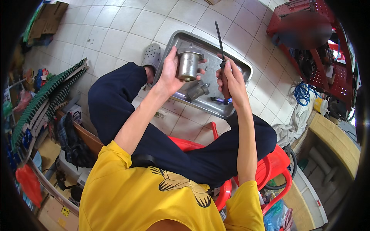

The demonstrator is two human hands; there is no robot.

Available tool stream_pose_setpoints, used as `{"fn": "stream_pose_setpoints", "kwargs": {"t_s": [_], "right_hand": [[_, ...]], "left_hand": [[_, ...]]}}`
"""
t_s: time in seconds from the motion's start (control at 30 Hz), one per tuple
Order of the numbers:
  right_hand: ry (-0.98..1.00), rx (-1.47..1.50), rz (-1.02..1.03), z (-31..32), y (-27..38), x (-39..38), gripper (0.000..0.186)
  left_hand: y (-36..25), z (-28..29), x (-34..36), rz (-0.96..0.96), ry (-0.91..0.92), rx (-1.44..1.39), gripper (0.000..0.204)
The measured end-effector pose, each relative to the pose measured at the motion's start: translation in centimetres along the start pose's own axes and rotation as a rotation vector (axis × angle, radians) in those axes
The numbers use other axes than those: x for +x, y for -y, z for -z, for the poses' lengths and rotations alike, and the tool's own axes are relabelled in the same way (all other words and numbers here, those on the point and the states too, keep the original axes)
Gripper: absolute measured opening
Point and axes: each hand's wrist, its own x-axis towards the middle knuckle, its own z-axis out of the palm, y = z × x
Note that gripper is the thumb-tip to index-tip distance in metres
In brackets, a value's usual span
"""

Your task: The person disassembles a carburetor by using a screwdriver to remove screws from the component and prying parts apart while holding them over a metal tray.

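My left hand (pixel 170 73) is closed around a cylindrical metal part (pixel 189 66) that looks like a small motor, with a flange at its far end and a small boss at its near end. In my right hand (pixel 233 79) is a screwdriver (pixel 221 44), its long dark shaft pointing up and away. The fingers wrap its brown and black handle. Both hands are over a shallow metal tray (pixel 246 65). Inside the tray lies a second, smaller metal part (pixel 197 90), tilted on its side. Near it rests a small dark tool with a purple shine (pixel 219 100).
I sit on a red plastic chair (pixel 277 161), the tray between my legs on the tiled floor. A red perforated rack (pixel 339 82) stands at the right, with coiled blue cable (pixel 301 94) beside it. Long green toothed strips (pixel 46 98) and mixed clutter fill the left side.
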Motion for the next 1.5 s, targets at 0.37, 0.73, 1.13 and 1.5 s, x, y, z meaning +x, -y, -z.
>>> {"fn": "stream_pose_setpoints", "kwargs": {"t_s": [0.37, 0.73, 1.13, 1.5], "right_hand": [[-0.043, -0.063, 0.019, -0.1, 1.5, -0.7, 0.043], [0.047, 0.141, 0.089, 0.0, 0.7, -0.5, 0.046], [0.247, -0.095, 0.074, 1.0, 1.1, -0.9, 0.034], [0.462, -0.284, -0.057, 1.4, 0.9, -1.6, 0.032]], "left_hand": [[-1.1, -0.9, -0.4, 0.008, 0.058, -0.074, 0.068], [-1.5, 3.0, 0.5, 0.217, -0.106, -0.499, 0.074], [-1.6, 1.1, 0.3, -0.109, -0.268, -0.027, 0.063], [-1.0, 2.3, 1.2, -0.239, -0.437, 0.103, 0.057]]}}
